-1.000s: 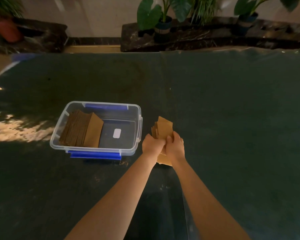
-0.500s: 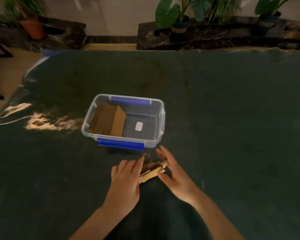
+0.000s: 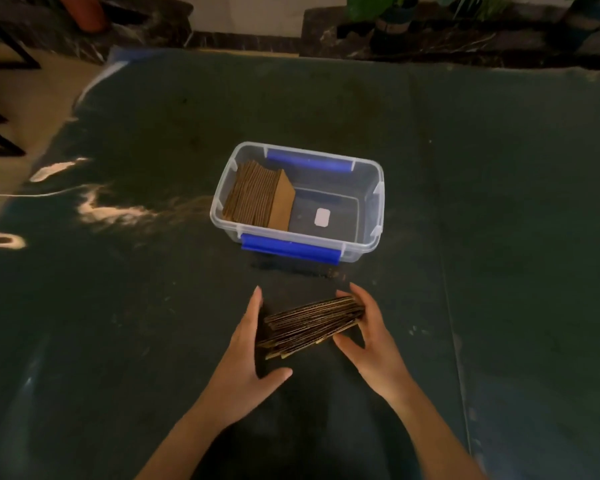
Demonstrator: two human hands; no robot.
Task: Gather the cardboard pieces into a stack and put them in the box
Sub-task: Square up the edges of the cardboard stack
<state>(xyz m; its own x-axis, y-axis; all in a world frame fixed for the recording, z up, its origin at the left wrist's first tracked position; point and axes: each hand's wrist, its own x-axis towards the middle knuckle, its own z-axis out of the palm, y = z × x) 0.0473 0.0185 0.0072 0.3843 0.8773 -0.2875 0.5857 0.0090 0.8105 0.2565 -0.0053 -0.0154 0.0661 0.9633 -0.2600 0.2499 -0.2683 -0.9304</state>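
A stack of brown cardboard pieces (image 3: 310, 325) lies on the dark table in front of me, its edges uneven and fanned. My left hand (image 3: 245, 358) presses flat against the stack's left side, fingers straight. My right hand (image 3: 369, 336) cups its right end, fingers curled around the edge. Beyond the stack stands a clear plastic box (image 3: 371, 233) with blue clips. Inside it, another bundle of cardboard pieces (image 3: 260, 197) leans against the left wall. A white label (image 3: 322, 216) shows on the box's bare floor.
The dark green table cover (image 3: 499, 237) spreads wide on all sides. Its left edge (image 3: 66, 109) drops to a tan floor with black furniture legs (image 3: 0, 109). Potted plants (image 3: 392, 19) stand on a dark ledge behind the table.
The cardboard went from held upright in both hands beside the box down onto the table in front of it. My hands now press the stack from both sides. The camera view shifted left.
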